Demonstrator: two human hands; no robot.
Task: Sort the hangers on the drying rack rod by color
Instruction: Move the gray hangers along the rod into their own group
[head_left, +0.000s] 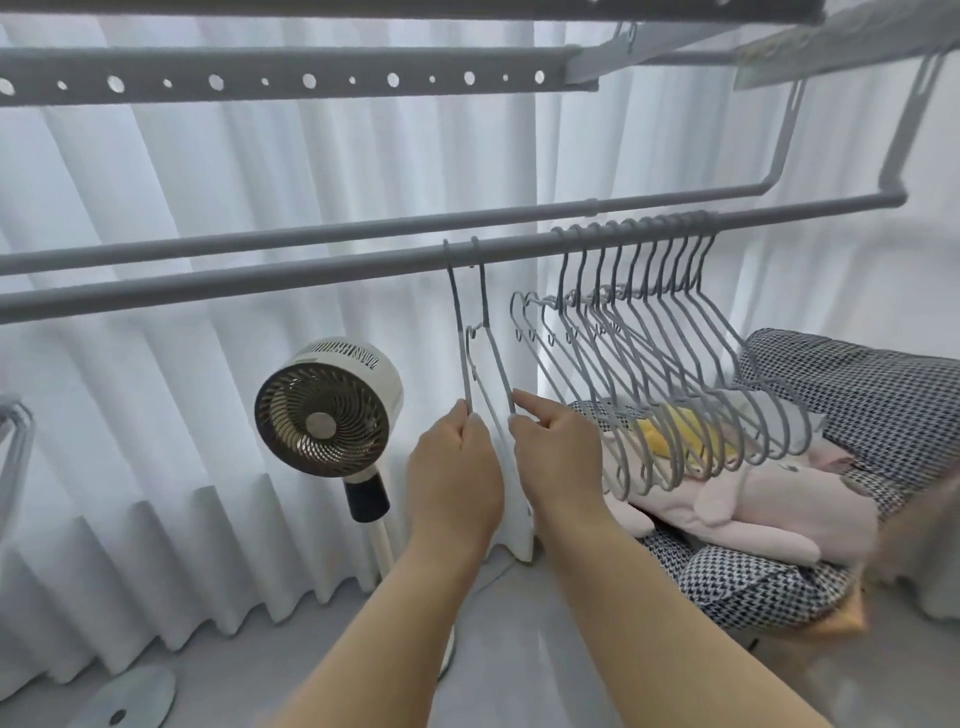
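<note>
Now each hand pinches one grey hanger at mid-frame: left hand (454, 467) on the left hanger (459, 332), right hand (558, 457) on the right hanger (491, 338). Best slide both hooks along the rod (311, 273) toward the bunched hangers (675, 353) at right, keeping them from tangling.

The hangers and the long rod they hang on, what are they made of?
The hangers look like thin wire with a matte grey coating, maybe rubbery or velvety: slim, bent into curves, no shine. The rod looks like a metal tube painted matte grey: round, straight and even. The picture cannot settle either for certain.
</note>
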